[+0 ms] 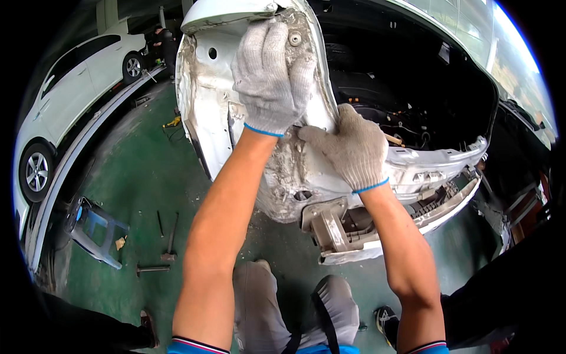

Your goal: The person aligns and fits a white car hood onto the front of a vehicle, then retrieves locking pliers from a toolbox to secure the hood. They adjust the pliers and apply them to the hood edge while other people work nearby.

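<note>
The rear corner of a white car body [215, 118] stands before me, stripped to bare metal with grey, rough patches. My left hand [268, 76], in a grey-white knitted glove with a blue cuff, lies on the upper part of this corner, its fingers stretched out. My right hand [356, 147], gloved the same way, is closed over the rim of the trunk opening; its thumb points left along the panel while the other fingertips are hidden. Below the right hand is the exposed rear bumper beam [354, 255].
Hammers [168, 256] lie on the green floor [153, 177] beside a grey-blue plastic stool [100, 230]. A yellow tool [172, 122] sits farther off. At left stands another white car [76, 82] behind a long rail [88, 127]; a person [167, 47] is beyond. Other people's shoes [386, 324] flank me.
</note>
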A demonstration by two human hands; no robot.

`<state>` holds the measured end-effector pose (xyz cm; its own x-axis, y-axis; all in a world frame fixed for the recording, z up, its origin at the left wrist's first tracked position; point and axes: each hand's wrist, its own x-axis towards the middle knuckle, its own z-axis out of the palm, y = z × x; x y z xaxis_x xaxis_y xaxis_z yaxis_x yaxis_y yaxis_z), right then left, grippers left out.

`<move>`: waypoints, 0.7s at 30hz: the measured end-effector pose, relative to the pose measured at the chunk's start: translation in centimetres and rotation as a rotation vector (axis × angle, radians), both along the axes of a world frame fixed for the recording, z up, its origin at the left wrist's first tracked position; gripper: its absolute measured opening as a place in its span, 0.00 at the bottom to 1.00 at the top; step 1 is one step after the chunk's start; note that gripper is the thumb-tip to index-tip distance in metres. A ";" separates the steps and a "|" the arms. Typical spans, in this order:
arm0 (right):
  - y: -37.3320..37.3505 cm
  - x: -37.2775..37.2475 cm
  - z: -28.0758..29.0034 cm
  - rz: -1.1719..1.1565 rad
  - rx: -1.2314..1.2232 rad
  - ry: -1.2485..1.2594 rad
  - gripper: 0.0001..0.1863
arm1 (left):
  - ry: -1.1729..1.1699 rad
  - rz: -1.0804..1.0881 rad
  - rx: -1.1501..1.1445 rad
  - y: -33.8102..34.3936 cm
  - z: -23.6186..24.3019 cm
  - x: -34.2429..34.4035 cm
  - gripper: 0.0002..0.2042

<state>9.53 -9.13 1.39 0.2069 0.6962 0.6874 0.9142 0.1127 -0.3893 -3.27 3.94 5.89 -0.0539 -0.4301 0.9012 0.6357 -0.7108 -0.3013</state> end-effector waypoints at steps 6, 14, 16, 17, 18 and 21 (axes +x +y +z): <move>-0.1 0.2 -0.3 0.025 -0.011 0.023 0.34 | 0.013 0.059 -0.056 0.2 -0.4 0.0 0.24; -0.1 0.1 0.1 0.018 -0.040 0.029 0.34 | -0.013 -0.174 -0.053 -1.1 0.0 -0.3 0.17; 0.1 0.2 -0.3 0.075 -0.010 0.103 0.34 | 0.114 -0.036 0.013 0.3 -0.1 -1.7 0.20; 0.1 0.3 -0.5 0.102 0.007 0.139 0.34 | 0.220 0.084 0.079 1.3 -0.4 -2.9 0.19; 0.0 0.9 -0.5 0.061 -0.017 0.125 0.34 | 0.150 0.036 -0.018 1.8 -1.3 -3.4 0.16; -0.3 0.0 0.1 0.038 -0.057 0.136 0.35 | 0.036 -0.019 -0.182 2.9 -3.2 -5.6 0.09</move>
<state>9.55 -9.45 1.50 0.2680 0.7422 0.6142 0.8482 0.1205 -0.5157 -8.89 6.86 2.72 -0.0268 -0.2587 0.9656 0.6130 -0.7673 -0.1885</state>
